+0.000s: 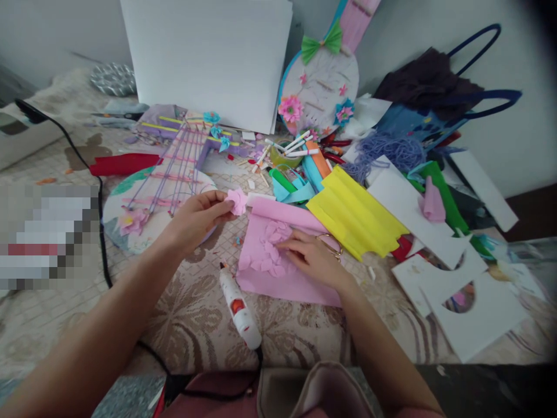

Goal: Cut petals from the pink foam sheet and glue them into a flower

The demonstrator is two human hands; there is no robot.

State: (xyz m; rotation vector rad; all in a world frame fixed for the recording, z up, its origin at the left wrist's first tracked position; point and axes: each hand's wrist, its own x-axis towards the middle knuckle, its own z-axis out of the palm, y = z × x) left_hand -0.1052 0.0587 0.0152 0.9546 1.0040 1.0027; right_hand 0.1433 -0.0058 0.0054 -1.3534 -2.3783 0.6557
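Note:
Between the thumb and fingers of my left hand [204, 216] is a small pink paper flower [237, 202]. My right hand [315, 255] rests over the pink crepe paper [256, 232], its fingers reaching among several loose pink petals [272, 249] and touching them. I cannot see a petal gripped in it. Gold-coloured scissor handles [333, 247] show just beyond that hand. Below both hands lies a white glue gun [241, 313], its dark tip pointing away from me. A paper-covered guitar-shaped craft [143, 194] with purple strings lies beyond my left hand.
Yellow crepe paper [357, 212] and cut white boards [483, 307] lie at the right. Purple yarn [387, 152] and a blue bag [418, 125] sit behind. A decorated round-bodied craft [319, 87] leans near a white panel [209, 58]. A black cord [102, 232] crosses the left side.

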